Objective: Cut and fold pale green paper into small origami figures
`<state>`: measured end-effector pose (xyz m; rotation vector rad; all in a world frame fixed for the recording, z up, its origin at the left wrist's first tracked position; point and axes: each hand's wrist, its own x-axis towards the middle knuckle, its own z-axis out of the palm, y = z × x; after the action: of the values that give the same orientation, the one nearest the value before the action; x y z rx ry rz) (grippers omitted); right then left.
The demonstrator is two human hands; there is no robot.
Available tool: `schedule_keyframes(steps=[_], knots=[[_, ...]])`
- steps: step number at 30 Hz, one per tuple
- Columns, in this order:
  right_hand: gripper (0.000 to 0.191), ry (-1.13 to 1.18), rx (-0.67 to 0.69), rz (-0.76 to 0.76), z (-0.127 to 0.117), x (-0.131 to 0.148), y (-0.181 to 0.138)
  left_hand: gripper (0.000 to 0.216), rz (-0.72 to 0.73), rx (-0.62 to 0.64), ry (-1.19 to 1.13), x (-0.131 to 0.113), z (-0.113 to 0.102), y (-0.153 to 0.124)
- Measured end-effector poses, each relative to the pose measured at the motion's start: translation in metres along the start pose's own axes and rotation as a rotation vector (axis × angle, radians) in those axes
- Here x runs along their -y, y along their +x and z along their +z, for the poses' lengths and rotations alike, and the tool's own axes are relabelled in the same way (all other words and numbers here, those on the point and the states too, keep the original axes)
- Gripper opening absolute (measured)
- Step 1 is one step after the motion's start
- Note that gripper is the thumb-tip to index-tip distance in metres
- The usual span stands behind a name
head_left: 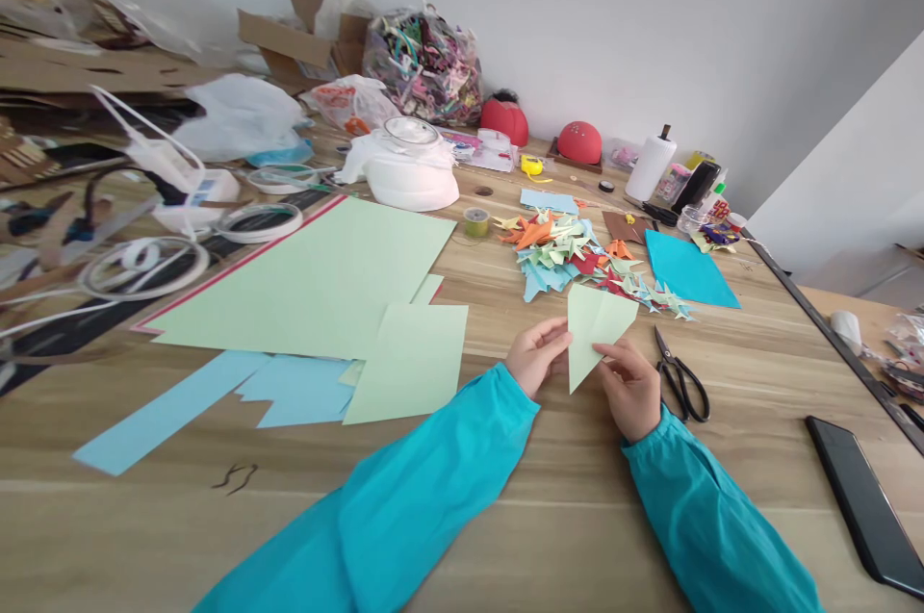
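Note:
A piece of pale green paper (593, 319), folded and creased down its length, is held up off the table between my two hands. My left hand (538, 353) pinches its left edge, the fingers partly behind it. On the other side my right hand (629, 387) grips the lower right edge between thumb and fingers. Just beyond the paper lies a heap of folded paper cranes (555, 252) in green, orange, blue and red. Black-handled scissors (680, 377) rest on the wood to the right of my right hand.
Large green sheets (310, 281), a smaller green sheet (419, 358) and blue strips (173, 411) lie to the left. A phone (862, 498) is at the right. Behind are a tape roll (476, 221), a turquoise sheet (691, 267), a white bag (408, 170) and coiled cables (144, 271).

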<state>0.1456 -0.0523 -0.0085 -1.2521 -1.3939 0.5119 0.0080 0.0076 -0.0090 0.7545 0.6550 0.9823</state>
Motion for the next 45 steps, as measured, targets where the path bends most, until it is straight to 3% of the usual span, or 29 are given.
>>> schedule_keyframes(steps=[3,6,11,14,17,24,30,36,45], knots=[[0.015,0.166,-0.050,0.138,-0.0007,-0.0024,0.0031,0.066,0.037,0.071,-0.036,-0.0061,0.0016,-0.0016],[0.017,0.241,-0.079,0.210,-0.0008,-0.0029,0.0056,0.076,0.108,0.112,0.036,-0.0073,0.0016,-0.0027],[0.017,0.288,-0.038,0.244,-0.0009,-0.0033,0.0055,0.039,0.140,0.141,0.161,-0.0049,0.0012,-0.0025],[0.025,0.334,0.011,0.270,-0.0013,-0.0040,0.0049,0.029,0.176,0.124,0.231,-0.0062,0.0024,-0.0033],[0.029,0.360,0.049,0.297,-0.0016,-0.0034,0.0053,0.027,0.168,0.091,0.287,-0.0075,0.0030,-0.0044],[0.015,0.321,-0.002,0.326,-0.0033,-0.0028,0.0090,0.031,0.049,0.049,0.326,-0.0061,0.0034,-0.0052],[0.019,0.294,-0.033,0.358,-0.0029,-0.0061,0.0085,0.034,0.043,0.059,0.304,-0.0063,0.0054,-0.0058],[0.022,0.325,0.018,0.401,-0.0010,-0.0022,0.0092,0.029,0.086,0.063,0.389,-0.0058,0.0036,-0.0054],[0.022,0.344,-0.006,0.421,-0.0020,0.0013,0.0087,0.033,0.032,-0.014,0.307,-0.0063,0.0091,-0.0078]])
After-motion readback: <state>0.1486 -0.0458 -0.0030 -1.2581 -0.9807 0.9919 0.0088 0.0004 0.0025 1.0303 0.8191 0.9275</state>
